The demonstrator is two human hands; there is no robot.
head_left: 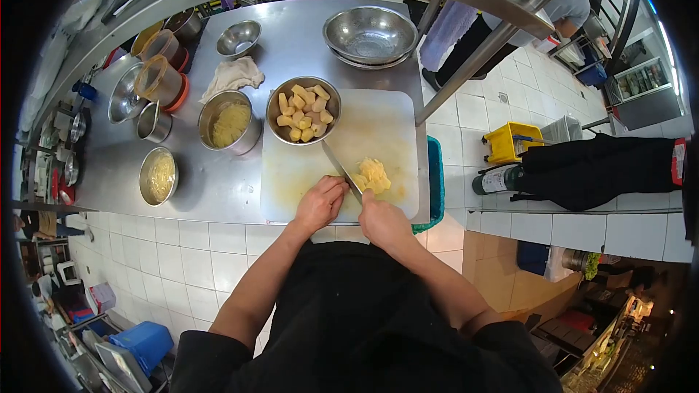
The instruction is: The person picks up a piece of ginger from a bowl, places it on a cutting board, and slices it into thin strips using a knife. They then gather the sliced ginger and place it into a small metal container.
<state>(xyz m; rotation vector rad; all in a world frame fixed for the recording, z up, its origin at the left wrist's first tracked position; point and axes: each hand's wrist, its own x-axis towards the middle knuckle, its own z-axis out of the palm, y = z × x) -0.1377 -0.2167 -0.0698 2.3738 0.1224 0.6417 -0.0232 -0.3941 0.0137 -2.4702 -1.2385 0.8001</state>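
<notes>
My right hand (384, 220) is wrapped round the handle of a kitchen knife (339, 164), whose blade points away and to the left. Close to the blade's left side, my left hand (322, 201) rests on the white cutting board (295, 175) with curled fingers; what they hold, if anything, is hidden. To the right of the blade lies a small heap of thin pale-yellow slices (373, 176). A steel bowl (272, 118) at the board's far left holds peeled yellow chunks (304, 110) that look like ginger.
Left of the board stand a pot (250, 136) and a small bowl (172, 195), both with pale shreds. A cloth (234, 76), a saucepan (154, 123) and nested steel bowls (370, 35) sit farther back. A metal post (473, 65) rises at right; a person (539, 11) stands beyond.
</notes>
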